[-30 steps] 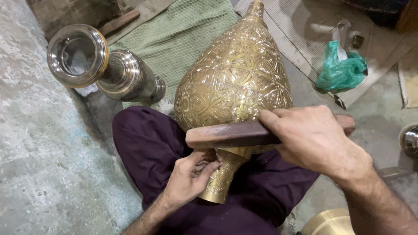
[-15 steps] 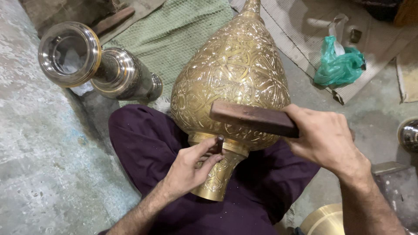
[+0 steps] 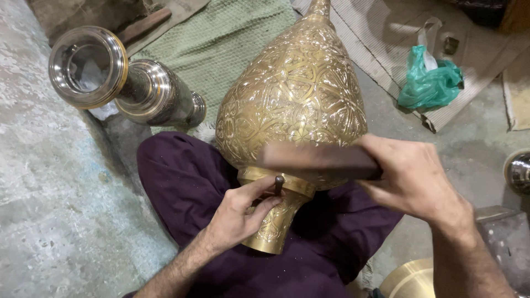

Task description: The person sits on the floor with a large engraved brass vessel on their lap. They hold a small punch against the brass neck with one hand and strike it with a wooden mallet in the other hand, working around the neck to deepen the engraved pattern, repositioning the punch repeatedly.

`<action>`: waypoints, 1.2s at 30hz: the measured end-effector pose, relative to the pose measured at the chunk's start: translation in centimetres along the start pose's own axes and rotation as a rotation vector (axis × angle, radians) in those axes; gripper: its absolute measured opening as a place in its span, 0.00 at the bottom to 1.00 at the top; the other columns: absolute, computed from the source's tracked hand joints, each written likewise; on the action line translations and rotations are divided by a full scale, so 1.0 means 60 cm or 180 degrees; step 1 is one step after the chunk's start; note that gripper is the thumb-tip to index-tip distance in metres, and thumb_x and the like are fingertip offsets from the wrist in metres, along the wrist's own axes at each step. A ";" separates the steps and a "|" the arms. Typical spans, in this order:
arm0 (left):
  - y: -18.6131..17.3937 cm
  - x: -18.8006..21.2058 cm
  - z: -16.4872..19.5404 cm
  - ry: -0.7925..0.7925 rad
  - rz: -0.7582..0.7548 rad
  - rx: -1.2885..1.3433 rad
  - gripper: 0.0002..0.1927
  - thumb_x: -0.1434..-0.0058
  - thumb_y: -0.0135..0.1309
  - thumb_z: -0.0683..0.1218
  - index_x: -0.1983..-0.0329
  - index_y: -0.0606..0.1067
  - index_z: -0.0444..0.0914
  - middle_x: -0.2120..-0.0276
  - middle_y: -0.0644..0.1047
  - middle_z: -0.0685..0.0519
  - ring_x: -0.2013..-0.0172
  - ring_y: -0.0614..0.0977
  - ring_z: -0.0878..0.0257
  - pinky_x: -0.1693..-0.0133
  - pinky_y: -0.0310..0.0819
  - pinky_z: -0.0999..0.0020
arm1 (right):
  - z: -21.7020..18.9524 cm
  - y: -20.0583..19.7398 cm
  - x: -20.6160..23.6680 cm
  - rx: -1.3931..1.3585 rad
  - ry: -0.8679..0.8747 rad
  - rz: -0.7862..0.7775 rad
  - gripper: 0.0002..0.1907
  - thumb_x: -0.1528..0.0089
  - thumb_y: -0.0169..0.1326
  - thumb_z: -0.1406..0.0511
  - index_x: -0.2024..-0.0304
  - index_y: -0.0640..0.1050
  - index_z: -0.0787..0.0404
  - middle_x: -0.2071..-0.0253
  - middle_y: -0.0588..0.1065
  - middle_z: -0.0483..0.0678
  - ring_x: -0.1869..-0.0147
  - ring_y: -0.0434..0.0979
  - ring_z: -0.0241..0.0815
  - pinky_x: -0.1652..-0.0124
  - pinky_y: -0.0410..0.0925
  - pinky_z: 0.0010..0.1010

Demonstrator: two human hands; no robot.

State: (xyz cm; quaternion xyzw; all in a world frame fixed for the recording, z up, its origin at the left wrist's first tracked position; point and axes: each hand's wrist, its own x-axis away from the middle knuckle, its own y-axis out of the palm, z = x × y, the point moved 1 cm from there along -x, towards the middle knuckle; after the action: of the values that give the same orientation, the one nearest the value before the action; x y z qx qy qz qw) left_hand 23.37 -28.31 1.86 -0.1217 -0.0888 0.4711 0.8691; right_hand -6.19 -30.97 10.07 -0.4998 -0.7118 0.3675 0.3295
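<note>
A large engraved brass vessel (image 3: 292, 105) lies on my lap, its narrow foot pointing at me. My left hand (image 3: 240, 212) pinches a small dark metal punch (image 3: 279, 183) upright against the collar where the body meets the foot. My right hand (image 3: 411, 176) grips a brown wooden block (image 3: 317, 159), blurred with motion, held level just above the punch's head. My legs are covered in dark purple cloth (image 3: 182, 182).
A silver metal vase (image 3: 124, 83) lies on its side at the upper left beside a green woven mat (image 3: 221, 44). A green plastic bag (image 3: 428, 83) sits at the upper right. Another brass rim (image 3: 406, 281) shows at the bottom right, and a shiny metal piece (image 3: 519, 171) at the right edge.
The wooden block rose away from the vessel and has come back down towards the punch. My left hand shifted the punch slightly along the collar.
</note>
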 end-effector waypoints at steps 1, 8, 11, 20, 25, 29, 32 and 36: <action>0.001 -0.001 0.000 0.0016 -0.0029 0.0056 0.20 0.35 0.59 0.39 0.41 0.73 0.29 0.55 0.85 0.43 0.54 0.89 0.58 0.54 0.86 0.68 | 0.001 0.002 0.001 -0.0306 0.0121 -0.0088 0.17 0.47 0.66 0.63 0.60 0.74 0.59 0.72 0.78 0.48 0.70 0.82 0.46 0.71 0.73 0.37; 0.003 -0.004 0.000 -0.0162 -0.0089 0.0012 0.20 0.35 0.58 0.40 0.42 0.73 0.29 0.55 0.85 0.43 0.53 0.89 0.58 0.53 0.87 0.67 | 0.016 0.006 0.003 -0.0474 0.0004 -0.0081 0.15 0.49 0.63 0.67 0.62 0.74 0.59 0.75 0.76 0.47 0.74 0.80 0.44 0.71 0.72 0.36; 0.004 -0.003 -0.003 -0.0233 -0.0101 0.0011 0.20 0.35 0.59 0.40 0.41 0.72 0.29 0.55 0.84 0.43 0.54 0.89 0.59 0.53 0.87 0.67 | 0.018 0.012 0.001 0.0800 -0.0012 -0.0493 0.20 0.53 0.60 0.72 0.58 0.76 0.56 0.71 0.79 0.46 0.69 0.81 0.48 0.70 0.72 0.42; 0.008 0.005 -0.004 -0.0222 0.0067 0.0021 0.17 0.35 0.60 0.40 0.44 0.75 0.31 0.57 0.86 0.46 0.54 0.89 0.60 0.53 0.87 0.68 | 0.016 0.007 -0.007 0.0051 0.0031 -0.0299 0.12 0.46 0.63 0.64 0.60 0.76 0.53 0.75 0.78 0.44 0.75 0.80 0.43 0.73 0.71 0.36; 0.010 0.008 -0.002 0.0151 0.0242 -0.0281 0.18 0.36 0.62 0.39 0.45 0.75 0.31 0.56 0.85 0.45 0.54 0.89 0.60 0.54 0.86 0.68 | 0.002 -0.002 -0.012 -0.0013 -0.0146 -0.0227 0.13 0.49 0.63 0.65 0.64 0.75 0.56 0.75 0.78 0.45 0.73 0.80 0.46 0.73 0.70 0.39; 0.014 0.009 -0.006 -0.0377 0.0240 0.0124 0.21 0.38 0.62 0.40 0.43 0.73 0.31 0.59 0.85 0.46 0.58 0.89 0.61 0.57 0.88 0.69 | 0.000 -0.001 -0.014 -0.0185 0.0091 -0.0422 0.12 0.46 0.63 0.65 0.65 0.73 0.59 0.75 0.77 0.45 0.73 0.79 0.45 0.71 0.71 0.38; 0.012 0.008 -0.005 -0.0203 0.0189 -0.0004 0.19 0.37 0.62 0.40 0.44 0.74 0.31 0.59 0.85 0.47 0.57 0.89 0.61 0.56 0.88 0.69 | 0.002 0.001 -0.013 0.0407 -0.0339 -0.0127 0.15 0.54 0.63 0.67 0.65 0.76 0.56 0.74 0.78 0.47 0.70 0.80 0.51 0.72 0.71 0.42; 0.010 0.006 -0.004 -0.0115 0.0177 -0.0048 0.20 0.38 0.63 0.40 0.44 0.74 0.31 0.60 0.85 0.46 0.58 0.89 0.60 0.57 0.88 0.68 | 0.010 0.010 -0.011 -0.0178 0.0065 -0.0452 0.10 0.45 0.61 0.65 0.64 0.73 0.56 0.75 0.78 0.45 0.74 0.81 0.44 0.73 0.73 0.37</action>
State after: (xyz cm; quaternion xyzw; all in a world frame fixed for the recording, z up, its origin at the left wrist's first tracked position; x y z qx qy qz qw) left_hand 23.12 -27.73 1.49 -0.1221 -0.1045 0.4965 0.8530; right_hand -6.20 -31.59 9.19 -0.4607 -0.7521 0.3180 0.3479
